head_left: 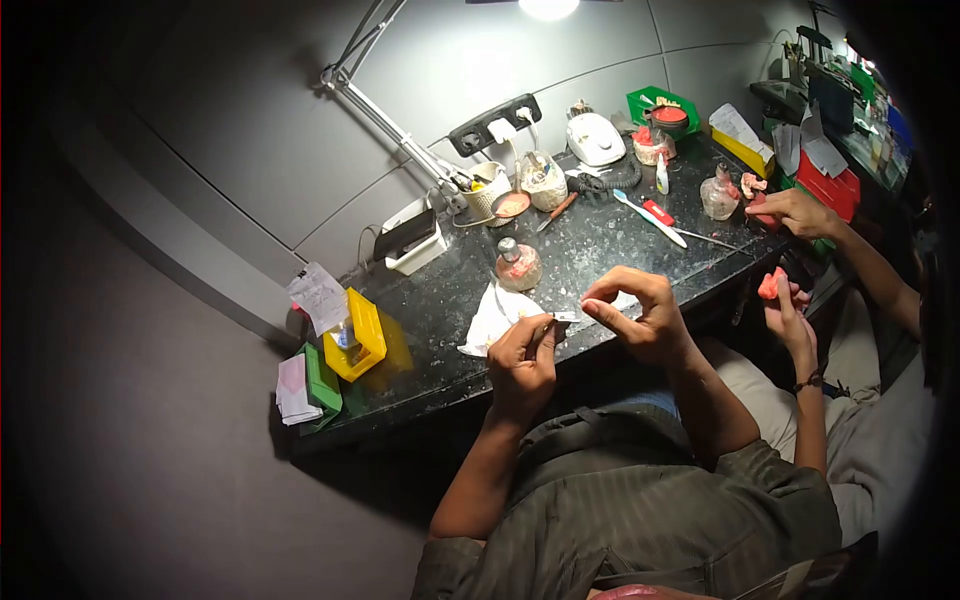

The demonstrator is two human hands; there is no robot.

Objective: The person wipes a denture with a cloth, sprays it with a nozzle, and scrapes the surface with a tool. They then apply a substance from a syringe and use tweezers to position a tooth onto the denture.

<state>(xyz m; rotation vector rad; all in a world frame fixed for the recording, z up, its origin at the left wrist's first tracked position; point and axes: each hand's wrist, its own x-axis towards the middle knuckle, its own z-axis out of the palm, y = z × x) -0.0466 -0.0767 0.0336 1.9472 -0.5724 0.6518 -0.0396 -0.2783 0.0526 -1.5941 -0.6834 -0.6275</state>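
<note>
My left hand (522, 362) is closed in a pinch over the bench's front edge. A small pale rectangular piece (566, 316) with a dark mark sticks out from its fingertips; its kind is too small to make out. My right hand (640, 315) is just to the right, thumb and forefinger curled together. Whatever those fingertips hold, if anything, is too small to name. Behind my left hand lies a crumpled white cloth or tissue (492, 318). Beyond it stands a glass spirit lamp (518, 268) with a metal cap and pink smears.
At the right, a co-worker's hand (792, 318) holds a pink-red piece (772, 284). A toothbrush (650, 218), a wooden-handled knife (557, 212) and another glass bottle (720, 196) are on the dark bench (420, 340). Yellow (356, 335) and green (322, 384) bins stand at left.
</note>
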